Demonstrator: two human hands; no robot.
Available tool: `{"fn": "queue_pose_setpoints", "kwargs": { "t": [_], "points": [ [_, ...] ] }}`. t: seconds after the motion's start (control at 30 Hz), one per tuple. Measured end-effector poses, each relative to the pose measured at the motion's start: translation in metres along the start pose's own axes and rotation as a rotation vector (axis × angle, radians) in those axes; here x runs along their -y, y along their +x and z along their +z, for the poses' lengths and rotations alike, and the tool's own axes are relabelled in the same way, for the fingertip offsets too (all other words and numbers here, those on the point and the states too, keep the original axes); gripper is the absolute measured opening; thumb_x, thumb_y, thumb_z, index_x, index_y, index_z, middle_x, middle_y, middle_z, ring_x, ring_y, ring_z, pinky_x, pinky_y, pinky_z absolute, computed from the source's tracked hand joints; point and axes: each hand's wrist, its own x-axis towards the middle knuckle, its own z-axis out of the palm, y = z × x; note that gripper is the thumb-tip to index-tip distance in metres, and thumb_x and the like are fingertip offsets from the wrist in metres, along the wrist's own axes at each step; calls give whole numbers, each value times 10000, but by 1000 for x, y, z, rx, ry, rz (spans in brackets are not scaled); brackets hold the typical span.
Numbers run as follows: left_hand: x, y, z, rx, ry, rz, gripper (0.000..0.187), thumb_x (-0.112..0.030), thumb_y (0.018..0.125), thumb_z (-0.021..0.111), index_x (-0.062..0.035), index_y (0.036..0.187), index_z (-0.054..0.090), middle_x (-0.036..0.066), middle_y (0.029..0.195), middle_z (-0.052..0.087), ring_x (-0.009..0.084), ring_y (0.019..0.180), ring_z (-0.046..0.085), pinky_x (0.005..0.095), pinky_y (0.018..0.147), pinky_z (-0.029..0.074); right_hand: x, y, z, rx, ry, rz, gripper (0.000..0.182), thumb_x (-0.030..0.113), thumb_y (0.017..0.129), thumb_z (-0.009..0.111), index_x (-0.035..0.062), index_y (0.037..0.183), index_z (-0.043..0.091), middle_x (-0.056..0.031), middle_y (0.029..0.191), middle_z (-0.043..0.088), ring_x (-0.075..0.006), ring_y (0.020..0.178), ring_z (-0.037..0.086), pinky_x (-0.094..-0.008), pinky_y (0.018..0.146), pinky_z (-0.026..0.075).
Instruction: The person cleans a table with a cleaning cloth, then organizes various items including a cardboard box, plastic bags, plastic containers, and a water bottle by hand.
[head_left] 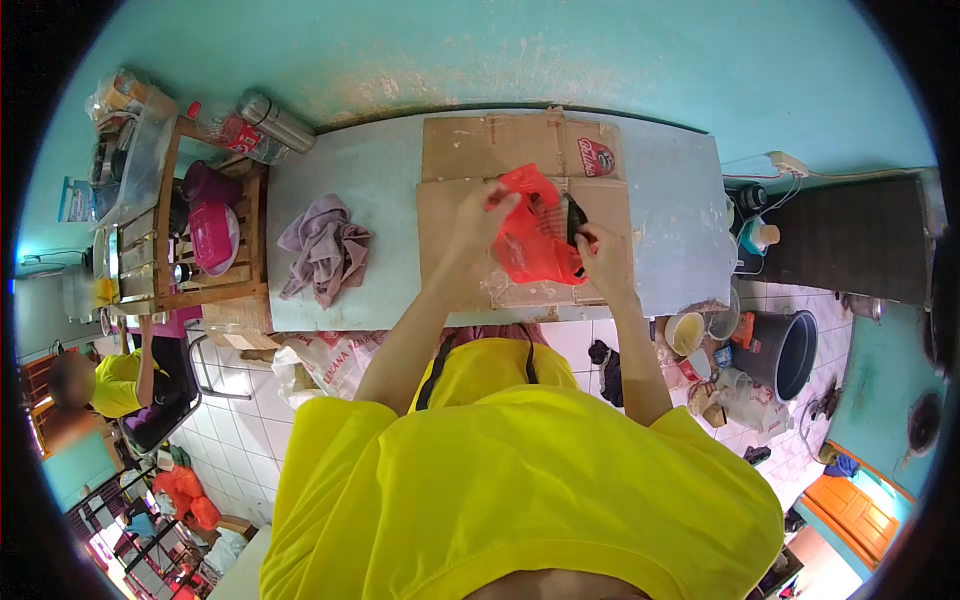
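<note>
A red plastic bag (528, 245) lies over the flattened cardboard (460, 240) on the table, its mouth spread towards the right. My left hand (478, 218) has its fingers closed on the bag's upper left edge. At the bag's right side, my right hand (603, 258) pinches a dark item (575, 218) that shows in the opening. Beside that item, a greyish-green checked surface shows through the bag's mouth. The rest of the contents are hidden by the red plastic.
A crumpled mauve cloth (328, 248) lies on the left of the table (390, 290). Further left, a wooden rack (258, 235) holds a pink basin (212, 235) and bottles. Buckets (790, 350) stand on the floor at right. Another person (125, 385) in yellow sits at far left.
</note>
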Motion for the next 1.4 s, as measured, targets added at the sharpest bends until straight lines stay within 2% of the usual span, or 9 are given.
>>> {"fn": "queue_pose_setpoints", "kwargs": {
  "t": [0.27, 0.37, 0.53, 0.67, 0.83, 0.93, 1.03, 1.2, 1.4],
  "points": [
    [-58, -23, -48, -30, -449, 57, 161, -187, 920, 546, -32, 952, 578, 13, 887, 604, 74, 850, 538, 228, 793, 412, 63, -17, 8, 132, -174, -138, 596, 194, 744, 696, 2, 1251, 448, -221, 1157, 551, -393, 1062, 535, -469, 885, 431],
    [-74, -40, -71, -46, -452, 41, 148, -176, 924, 531, -38, 970, 564, 4, 893, 598, 75, 865, 534, 223, 815, 401, 62, -13, 34, 25, -110, -252, 566, 257, 774, 668, 1, 1234, 461, -217, 1126, 567, -399, 1025, 544, -457, 857, 437],
    [-67, -62, -90, -86, -366, 40, 174, -178, 920, 531, -39, 1020, 568, -9, 898, 599, 76, 869, 539, 210, 832, 394, 77, 6, 58, 135, -224, -356, 323, 310, 825, 613, 15, 957, 611, -157, 877, 626, -317, 874, 606, -456, 789, 441],
    [-29, -67, -108, -326, -297, -52, 250, -196, 914, 530, -29, 1098, 559, -8, 972, 590, 92, 925, 535, 240, 873, 385, 92, 29, 63, 369, 294, -111, 295, 297, 833, 621, 13, 756, 647, -122, 773, 630, -283, 806, 623, -420, 714, 461],
    [36, -72, -96, -865, -461, -352, 348, -272, 913, 495, -55, 1184, 511, 34, 1068, 573, 167, 984, 536, 374, 842, 418, 111, 34, 67, 268, -26, -307, 286, 288, 819, 639, 3, 803, 655, -139, 799, 628, -292, 765, 623, -406, 649, 469],
    [111, -74, -76, -832, -813, -743, 320, -306, 906, 481, -118, 1163, 512, 47, 1046, 577, 202, 939, 549, 406, 747, 435, 116, 27, 89, 91, -328, -467, 264, 267, 813, 631, 12, 880, 647, -150, 791, 618, -304, 761, 620, -426, 653, 470],
    [162, -80, -51, -399, -1011, -776, 275, -335, 902, 496, -134, 1086, 529, 28, 990, 568, 171, 875, 546, 372, 683, 434, 110, 30, 116, 217, -234, -463, 210, 186, 808, 583, -3, 900, 590, -195, 782, 593, -335, 796, 609, -454, 673, 462],
    [145, -84, -31, -311, -1323, -362, 385, -391, 893, 495, -116, 1163, 485, 54, 1075, 551, 196, 975, 523, 386, 794, 411, 137, 1, 123, 458, 405, -535, 140, 116, 809, 532, -20, 783, 521, -196, 700, 560, -297, 653, 587, -412, 605, 434],
    [106, -101, -38, -260, -1610, -45, 543, -445, 886, 482, -95, 1296, 419, 99, 1208, 527, 252, 1125, 490, 425, 956, 377, 169, -11, 79, 737, 656, -471, 168, 137, 861, 530, 8, 767, 478, -59, 640, 440, -137, 613, 420, -290, 568, 361]
  ]
}}
